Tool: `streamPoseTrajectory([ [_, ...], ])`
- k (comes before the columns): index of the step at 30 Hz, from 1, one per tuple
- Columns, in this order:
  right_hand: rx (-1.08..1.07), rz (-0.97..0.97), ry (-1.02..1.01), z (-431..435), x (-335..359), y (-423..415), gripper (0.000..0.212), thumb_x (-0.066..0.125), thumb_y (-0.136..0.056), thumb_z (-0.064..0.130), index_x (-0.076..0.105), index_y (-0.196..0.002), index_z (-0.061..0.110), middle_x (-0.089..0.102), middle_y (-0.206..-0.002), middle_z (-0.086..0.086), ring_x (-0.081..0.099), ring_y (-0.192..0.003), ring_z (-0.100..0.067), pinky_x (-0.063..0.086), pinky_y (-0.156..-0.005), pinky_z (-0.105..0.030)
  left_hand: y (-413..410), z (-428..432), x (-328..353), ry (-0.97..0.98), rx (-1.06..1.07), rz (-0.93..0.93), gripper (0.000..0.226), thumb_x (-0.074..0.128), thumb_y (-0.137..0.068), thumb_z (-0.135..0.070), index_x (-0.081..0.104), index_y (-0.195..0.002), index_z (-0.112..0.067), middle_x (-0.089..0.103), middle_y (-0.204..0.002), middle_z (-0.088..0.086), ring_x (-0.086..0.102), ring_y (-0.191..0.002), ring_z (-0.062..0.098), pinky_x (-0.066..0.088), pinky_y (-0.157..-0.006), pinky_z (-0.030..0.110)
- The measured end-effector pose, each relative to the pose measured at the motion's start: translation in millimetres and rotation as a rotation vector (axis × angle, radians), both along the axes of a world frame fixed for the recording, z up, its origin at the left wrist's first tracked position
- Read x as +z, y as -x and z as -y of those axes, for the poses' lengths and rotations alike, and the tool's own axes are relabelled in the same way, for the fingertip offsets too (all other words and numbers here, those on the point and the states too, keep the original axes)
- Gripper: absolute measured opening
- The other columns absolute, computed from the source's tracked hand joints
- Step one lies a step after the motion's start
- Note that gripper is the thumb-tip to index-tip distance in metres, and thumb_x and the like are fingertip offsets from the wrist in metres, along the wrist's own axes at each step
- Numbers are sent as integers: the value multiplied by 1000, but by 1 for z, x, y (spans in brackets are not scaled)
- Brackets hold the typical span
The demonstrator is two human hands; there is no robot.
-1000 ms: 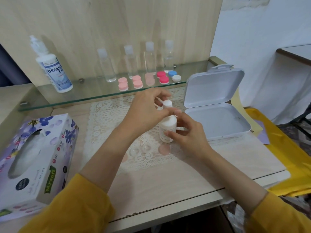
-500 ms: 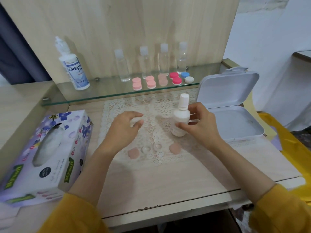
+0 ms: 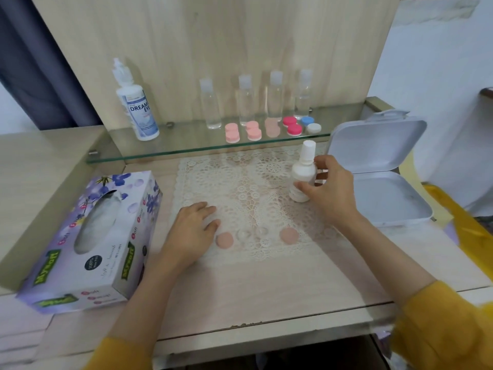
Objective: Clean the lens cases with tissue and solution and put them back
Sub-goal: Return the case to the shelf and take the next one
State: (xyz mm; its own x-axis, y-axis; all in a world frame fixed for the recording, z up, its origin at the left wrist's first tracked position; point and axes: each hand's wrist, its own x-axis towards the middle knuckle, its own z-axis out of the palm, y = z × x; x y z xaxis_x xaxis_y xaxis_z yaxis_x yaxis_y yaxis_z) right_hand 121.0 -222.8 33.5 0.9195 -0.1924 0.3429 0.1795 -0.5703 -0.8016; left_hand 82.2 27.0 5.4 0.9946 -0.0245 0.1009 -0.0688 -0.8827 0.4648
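Observation:
My right hand (image 3: 329, 194) grips a small white solution bottle (image 3: 302, 170) standing upright on the lace mat (image 3: 240, 182). My left hand (image 3: 193, 231) rests palm down on the mat with fingers spread, holding nothing, just left of a pink cap (image 3: 224, 240). A clear open lens case (image 3: 252, 233) lies beside that cap, and a second pink cap (image 3: 289, 235) lies to its right. A floral tissue box (image 3: 90, 241) stands at the left. Several closed lens cases (image 3: 253, 130) sit in a row on the glass shelf (image 3: 186, 148).
A large Dream Eye solution bottle (image 3: 136, 108) and several small clear bottles (image 3: 245, 100) stand on the shelf. An open white plastic box (image 3: 381, 177) sits at the right. Yellow cloth (image 3: 466, 231) lies beyond the table's right edge.
My left hand left the small bottle's cap and came down flat onto the mat near the left pink cap. My right hand shifted the bottle right and back.

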Motion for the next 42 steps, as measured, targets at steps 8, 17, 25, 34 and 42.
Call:
streamPoseTrajectory([
  [8, -59, 97, 111, 0, 2, 35, 51, 81, -66, 22, 55, -109, 9, 53, -98, 2, 54, -80, -17, 50, -74, -36, 22, 5, 1, 137, -117, 83, 29, 62, -85, -25, 63, -114, -18, 56, -100, -6, 47, -93, 11, 33, -82, 18],
  [17, 391, -37, 406, -31, -22, 54, 49, 77, -68, 32, 63, -112, 17, 57, -103, 6, 47, -99, -14, 31, -82, -19, 29, 5, -6, 135, -193, 111, 29, 69, -80, -18, 66, -108, -15, 49, -95, -7, 44, -94, 10, 28, -81, 4],
  [25, 396, -42, 433, -43, -30, 47, 34, 70, -72, 40, 69, -100, 20, 53, -92, 13, 41, -92, -13, 21, -79, -26, 34, 18, -5, 332, -213, 235, 23, 72, -73, -22, 68, -93, -12, 57, -84, -12, 52, -77, -6, 36, -68, 4],
  [34, 432, 4, 360, -41, -37, 46, 36, 64, -65, 45, 73, -91, 23, 56, -78, 7, 47, -80, -17, 25, -77, -28, 26, 33, -9, 290, -251, 235, 31, 74, -71, -25, 71, -97, -10, 64, -86, 0, 59, -73, 11, 41, -71, 7],
  [42, 450, 13, 326, -42, -39, 45, 32, 67, -63, 42, 74, -89, 24, 53, -74, 8, 47, -77, -18, 29, -76, -30, 24, 35, -3, 224, -237, 202, 30, 80, -67, -20, 70, -93, -9, 60, -84, -5, 57, -79, 10, 46, -77, 19],
])
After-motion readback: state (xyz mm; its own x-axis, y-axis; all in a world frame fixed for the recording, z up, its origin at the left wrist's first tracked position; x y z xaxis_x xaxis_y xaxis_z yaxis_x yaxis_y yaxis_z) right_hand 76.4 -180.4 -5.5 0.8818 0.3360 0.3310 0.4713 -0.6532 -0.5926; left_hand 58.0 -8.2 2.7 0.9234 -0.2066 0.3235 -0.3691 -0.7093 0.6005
